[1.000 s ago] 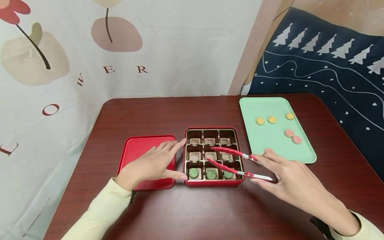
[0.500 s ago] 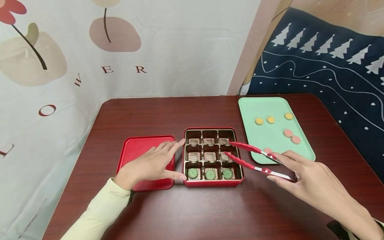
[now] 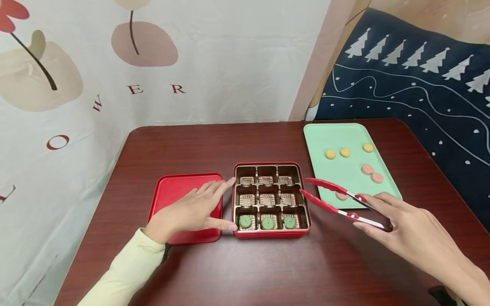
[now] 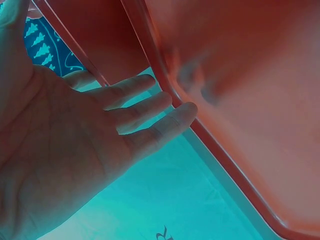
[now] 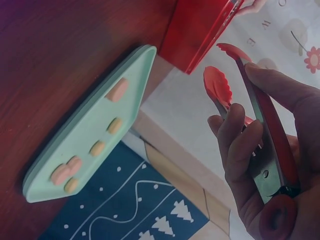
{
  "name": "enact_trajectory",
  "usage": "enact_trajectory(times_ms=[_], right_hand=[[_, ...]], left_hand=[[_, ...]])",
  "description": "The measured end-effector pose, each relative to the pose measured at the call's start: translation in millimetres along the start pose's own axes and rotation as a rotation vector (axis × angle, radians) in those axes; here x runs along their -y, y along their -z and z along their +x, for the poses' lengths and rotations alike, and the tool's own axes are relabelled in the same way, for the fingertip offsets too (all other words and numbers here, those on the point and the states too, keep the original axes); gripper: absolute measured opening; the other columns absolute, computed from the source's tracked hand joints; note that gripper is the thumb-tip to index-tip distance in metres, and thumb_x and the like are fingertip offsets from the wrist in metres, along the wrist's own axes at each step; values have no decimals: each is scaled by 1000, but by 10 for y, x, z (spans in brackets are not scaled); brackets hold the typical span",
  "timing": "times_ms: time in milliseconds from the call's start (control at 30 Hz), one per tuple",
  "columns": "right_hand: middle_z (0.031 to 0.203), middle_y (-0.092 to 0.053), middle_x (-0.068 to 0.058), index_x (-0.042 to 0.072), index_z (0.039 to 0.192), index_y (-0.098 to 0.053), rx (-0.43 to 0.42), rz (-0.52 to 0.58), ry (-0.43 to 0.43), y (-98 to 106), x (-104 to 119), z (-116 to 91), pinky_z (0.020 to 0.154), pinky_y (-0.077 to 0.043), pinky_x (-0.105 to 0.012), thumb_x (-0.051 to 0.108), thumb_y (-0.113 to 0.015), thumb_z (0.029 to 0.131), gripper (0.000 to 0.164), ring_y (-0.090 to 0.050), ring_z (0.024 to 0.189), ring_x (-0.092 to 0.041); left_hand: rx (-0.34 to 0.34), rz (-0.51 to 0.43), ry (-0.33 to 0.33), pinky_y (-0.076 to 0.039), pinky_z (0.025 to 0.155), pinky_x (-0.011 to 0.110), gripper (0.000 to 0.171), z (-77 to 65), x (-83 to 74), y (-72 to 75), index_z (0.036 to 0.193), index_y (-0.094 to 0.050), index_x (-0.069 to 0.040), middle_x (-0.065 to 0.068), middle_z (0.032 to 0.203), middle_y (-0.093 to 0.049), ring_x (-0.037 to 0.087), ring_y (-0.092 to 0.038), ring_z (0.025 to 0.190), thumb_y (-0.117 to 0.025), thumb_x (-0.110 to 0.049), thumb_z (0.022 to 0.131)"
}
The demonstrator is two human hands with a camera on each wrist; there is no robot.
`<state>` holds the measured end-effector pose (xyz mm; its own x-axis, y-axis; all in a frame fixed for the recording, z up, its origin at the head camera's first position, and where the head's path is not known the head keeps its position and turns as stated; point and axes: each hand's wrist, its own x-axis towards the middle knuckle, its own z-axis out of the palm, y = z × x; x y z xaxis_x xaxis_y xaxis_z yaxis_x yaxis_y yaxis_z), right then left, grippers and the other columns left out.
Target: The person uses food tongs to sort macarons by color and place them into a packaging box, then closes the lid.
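Observation:
My left hand (image 3: 191,210) has its fingers stretched and spread over the red lid (image 3: 174,189), its thumb and index fingertips at the left side of a red tin (image 3: 272,234). The tin has a divided gold-brown insert. Each compartment of its front row bears one round green macaron (image 3: 268,223); the middle and back rows hold none. In my right hand (image 3: 415,233) I grip red-tipped tongs (image 3: 330,185). Their arms are spread apart with nothing between the tips, which hover between the tin's right edge and a mint-green tray (image 3: 329,136).
On the tray lie yellow macarons (image 3: 345,152) towards the back and pink macarons (image 3: 377,177) nearer the front; one pink one is partly behind the tongs. The brown table (image 3: 245,272) meets a printed cloth backdrop (image 3: 229,63) behind.
My right hand has drawn the spread tongs rightward, from above the tin to the gap beside the tray. The left hand keeps its place at the tin.

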<state>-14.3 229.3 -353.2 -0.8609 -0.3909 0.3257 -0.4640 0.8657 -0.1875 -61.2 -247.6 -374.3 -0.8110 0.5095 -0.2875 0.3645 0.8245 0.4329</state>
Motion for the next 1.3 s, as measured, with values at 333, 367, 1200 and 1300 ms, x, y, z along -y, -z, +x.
enact_trajectory(times_ms=[333, 367, 1200, 1300], right_hand=[[113, -74, -15, 4, 125, -80, -23, -26, -37, 12, -174, -134, 53, -46, -39, 36, -100, 73, 64, -65, 73, -25], [113, -73, -15, 4, 125, -80, -22, -29, -39, 13, -194, -148, 52, -45, -38, 35, -100, 73, 64, -65, 72, -25], [100, -68, -14, -5, 121, -77, 80, -116, -109, -18, -473, -229, 49, -34, -29, 28, -101, 69, 66, -46, 62, -14], [101, -67, -15, -6, 120, -76, 113, -124, -124, -13, -492, -227, 49, -35, -30, 28, -101, 69, 66, -47, 61, -16]], left_hand=[[-9, -18, -14, -25, 122, 73, 125, 16, 33, -23, 177, -14, -19, 20, 171, -34, 44, -29, 159, -74, -81, 86], [-11, -20, -17, -25, 122, 73, 125, 18, 36, -25, 177, -14, -19, 20, 171, -34, 44, -29, 159, -74, -81, 86], [-35, -23, -41, -26, 124, 69, 125, 21, 71, -55, 176, -17, -16, 22, 171, -35, 45, -30, 158, -74, -81, 86], [-40, -18, -48, -27, 124, 68, 125, 24, 75, -57, 176, -17, -15, 22, 170, -36, 45, -31, 157, -74, -81, 86]])
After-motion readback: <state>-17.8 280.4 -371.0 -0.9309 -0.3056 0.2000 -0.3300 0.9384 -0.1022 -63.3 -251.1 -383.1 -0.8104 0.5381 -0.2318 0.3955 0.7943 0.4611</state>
